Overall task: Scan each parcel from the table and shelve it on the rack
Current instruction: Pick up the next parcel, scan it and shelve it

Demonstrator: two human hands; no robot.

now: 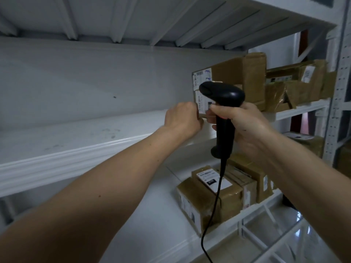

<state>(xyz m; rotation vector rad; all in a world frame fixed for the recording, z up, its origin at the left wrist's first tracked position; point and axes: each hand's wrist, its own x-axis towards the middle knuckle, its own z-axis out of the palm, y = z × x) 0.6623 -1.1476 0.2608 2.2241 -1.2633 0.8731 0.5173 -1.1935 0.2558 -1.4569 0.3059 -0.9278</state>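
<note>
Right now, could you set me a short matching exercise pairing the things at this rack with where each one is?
Things:
1. barcode scanner
2. left hand
3. labelled parcel
4. large box

Places:
A. on the lower shelf
B. at the large box's bottom left corner
C. on the middle shelf
D. gripped in the right hand

Pairs: 1-D, 2-B, 3-A, 4-C

No text legible anywhere. White shipping labels (201, 80) on the end face of the brown parcel (237, 78) on the middle shelf: barcode and print too blurred to read. White label (214, 180) with a dark block on the taped parcel (209, 202) on the lower shelf: characters unreadable. Labels on parcels farther right also illegible.
</note>
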